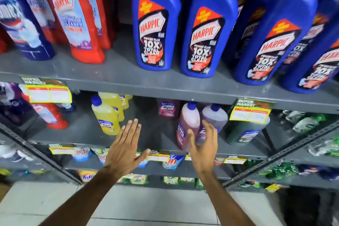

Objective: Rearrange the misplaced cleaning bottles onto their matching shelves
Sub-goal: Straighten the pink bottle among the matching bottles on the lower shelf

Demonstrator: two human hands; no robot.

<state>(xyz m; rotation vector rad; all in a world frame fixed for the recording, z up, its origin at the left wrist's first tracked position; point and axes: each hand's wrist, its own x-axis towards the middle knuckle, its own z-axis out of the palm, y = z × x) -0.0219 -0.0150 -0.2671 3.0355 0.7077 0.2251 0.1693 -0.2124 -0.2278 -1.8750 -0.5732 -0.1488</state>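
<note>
At a supermarket shelf [128, 80], our right hand [202, 149], fingers spread, empty, nears the pink bottle [187, 126] at twelve o'clock to lift it; left hand [122, 147] flat, empty.

Both bare arms reach forward; the left hand [123, 149] spreads flat, the right hand [203, 147] seemingly cupped (fingers loosely curled, empty).

blue bottle [154, 24] reads "harpic 10x total clean".
</note>
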